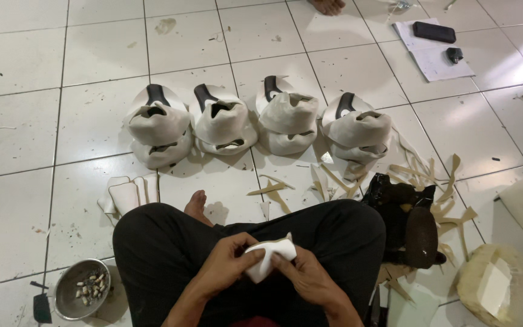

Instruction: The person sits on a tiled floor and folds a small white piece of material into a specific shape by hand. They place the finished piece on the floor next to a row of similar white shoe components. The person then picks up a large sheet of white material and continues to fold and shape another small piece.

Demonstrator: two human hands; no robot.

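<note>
Over the lap, near centre: left hand (228, 264) and right hand (307, 275) both grip a small white folded piece (267, 257) between fingertips; four stacks of pale shoe uppers (220, 124) lie far on the tiled floor (19, 133), metal bowl (82, 289) near left

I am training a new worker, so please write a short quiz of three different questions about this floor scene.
1. True or false: both hands hold the white piece over the lap.
2. How many stacks of grey-white shoe uppers stand in the row on the tiled floor?
3. What lies nearest the person's left knee: A) metal bowl B) dark phone C) black shoe form?

Key:
1. True: left hand and right hand both grip it.
2. Four.
3. A.
</note>
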